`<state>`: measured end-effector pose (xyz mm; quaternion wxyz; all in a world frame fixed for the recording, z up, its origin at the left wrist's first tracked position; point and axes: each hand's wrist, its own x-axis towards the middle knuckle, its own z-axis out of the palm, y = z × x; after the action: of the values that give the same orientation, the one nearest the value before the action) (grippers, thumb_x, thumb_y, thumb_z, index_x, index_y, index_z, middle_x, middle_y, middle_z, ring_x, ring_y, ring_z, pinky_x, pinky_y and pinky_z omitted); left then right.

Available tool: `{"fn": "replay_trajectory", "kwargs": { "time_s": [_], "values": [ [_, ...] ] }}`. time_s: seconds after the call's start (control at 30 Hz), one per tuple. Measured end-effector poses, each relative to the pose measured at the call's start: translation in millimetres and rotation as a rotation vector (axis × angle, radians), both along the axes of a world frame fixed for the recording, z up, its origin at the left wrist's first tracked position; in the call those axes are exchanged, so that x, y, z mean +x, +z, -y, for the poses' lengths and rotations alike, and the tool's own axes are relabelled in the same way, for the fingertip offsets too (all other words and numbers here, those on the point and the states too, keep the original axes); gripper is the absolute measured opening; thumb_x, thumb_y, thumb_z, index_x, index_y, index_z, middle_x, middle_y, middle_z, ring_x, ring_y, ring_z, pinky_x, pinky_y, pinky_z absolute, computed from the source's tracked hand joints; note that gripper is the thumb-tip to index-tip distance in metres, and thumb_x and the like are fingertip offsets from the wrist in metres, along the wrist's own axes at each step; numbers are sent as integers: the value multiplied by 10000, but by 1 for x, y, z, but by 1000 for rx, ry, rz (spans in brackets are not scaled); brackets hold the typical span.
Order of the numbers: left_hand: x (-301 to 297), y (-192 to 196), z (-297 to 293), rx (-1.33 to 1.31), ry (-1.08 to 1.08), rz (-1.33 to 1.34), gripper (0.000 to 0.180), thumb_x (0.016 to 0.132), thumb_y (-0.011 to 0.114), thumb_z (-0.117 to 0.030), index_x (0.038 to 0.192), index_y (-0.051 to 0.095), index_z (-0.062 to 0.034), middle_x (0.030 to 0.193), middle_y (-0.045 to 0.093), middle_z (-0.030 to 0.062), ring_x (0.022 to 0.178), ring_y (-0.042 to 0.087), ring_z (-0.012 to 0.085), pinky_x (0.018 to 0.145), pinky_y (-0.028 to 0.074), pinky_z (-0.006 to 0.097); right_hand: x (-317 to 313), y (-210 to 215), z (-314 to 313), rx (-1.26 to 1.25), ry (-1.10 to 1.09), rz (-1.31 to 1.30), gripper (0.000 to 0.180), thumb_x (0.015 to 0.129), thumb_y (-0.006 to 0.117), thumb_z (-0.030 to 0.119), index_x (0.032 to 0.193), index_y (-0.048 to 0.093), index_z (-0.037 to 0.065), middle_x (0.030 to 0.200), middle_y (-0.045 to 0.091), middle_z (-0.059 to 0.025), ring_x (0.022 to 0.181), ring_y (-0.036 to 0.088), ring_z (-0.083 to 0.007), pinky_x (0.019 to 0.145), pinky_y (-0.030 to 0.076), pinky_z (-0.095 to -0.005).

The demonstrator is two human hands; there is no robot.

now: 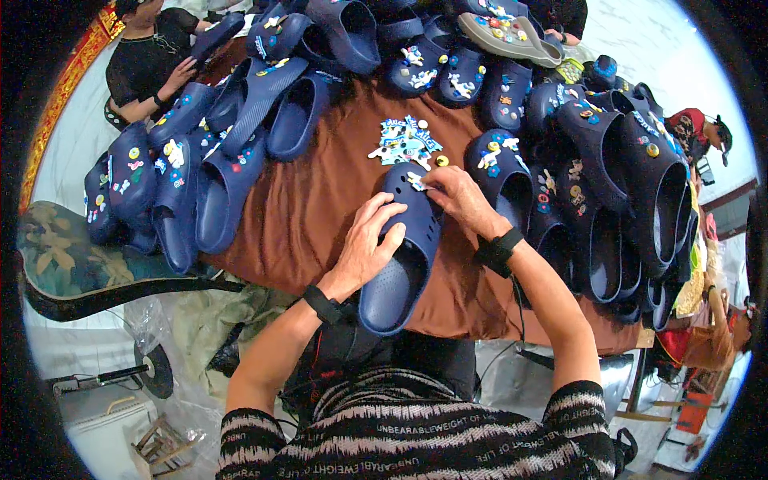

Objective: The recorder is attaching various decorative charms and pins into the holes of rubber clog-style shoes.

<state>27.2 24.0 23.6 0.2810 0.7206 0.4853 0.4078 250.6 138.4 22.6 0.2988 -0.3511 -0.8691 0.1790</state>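
Observation:
A navy blue foam clog [404, 268] lies lengthwise on the brown cloth [312, 208] in front of me, toe pointing away. My left hand [370, 242] grips its left side at the middle. My right hand [456, 198] pinches a small white charm [416, 181] against the clog's toe. Just beyond the toe lies a loose pile of colourful charms [406, 142].
Many navy clogs with charms are heaped around the cloth: a stack at left [172, 180], a row at the back [432, 60] and a dense stack at right [616, 192]. A grey clog [508, 36] lies on top at the back. Another person [152, 56] sits at far left, one more at right [704, 132].

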Motion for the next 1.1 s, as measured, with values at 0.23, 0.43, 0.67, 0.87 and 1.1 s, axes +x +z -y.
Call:
{"fn": "replay_trajectory", "kwargs": {
  "time_s": [0.23, 0.43, 0.67, 0.87, 1.1],
  "values": [
    [0, 0, 1, -21, 0, 11, 360, 955, 542, -229, 1260, 602, -47, 1428, 472, 190, 1364, 437, 365, 1156, 317, 434, -4, 5, 5, 47, -27, 25, 224, 822, 679, 67, 1044, 678, 37, 950, 681, -179, 907, 644, -389, 844, 507, -455],
    [1, -1, 1, -17, 10, -5, 361, 963, 530, -244, 1259, 605, -52, 1430, 472, 195, 1359, 442, 370, 1154, 321, 435, 0, 4, 6, 202, 25, 100, 231, 816, 646, 32, 1039, 692, 68, 925, 650, -129, 970, 615, -327, 868, 487, -417],
    [2, -2, -4, 4, 7, -22, 355, 969, 525, -245, 1251, 613, -49, 1416, 485, 202, 1350, 451, 373, 1152, 323, 435, -16, 12, 9, 239, 75, 301, 259, 759, 630, 12, 1000, 700, 75, 971, 627, -100, 1020, 586, -304, 891, 463, -415],
    [3, 3, -1, -17, -4, -1, 358, 968, 520, -243, 1248, 612, -40, 1422, 481, 206, 1353, 449, 375, 1150, 322, 436, -1, -5, 8, 44, -25, -1, 196, 840, 647, 78, 1027, 700, 57, 992, 670, -136, 1005, 618, -331, 904, 484, -425],
    [-1, 3, 1, -31, 0, -11, 366, 957, 521, -236, 1253, 604, -38, 1429, 477, 204, 1361, 441, 377, 1153, 315, 437, -16, 20, 20, -153, -148, -96, 284, 841, 738, 253, 997, 685, 21, 973, 697, -173, 911, 661, -362, 822, 513, -450]
  ]
}}
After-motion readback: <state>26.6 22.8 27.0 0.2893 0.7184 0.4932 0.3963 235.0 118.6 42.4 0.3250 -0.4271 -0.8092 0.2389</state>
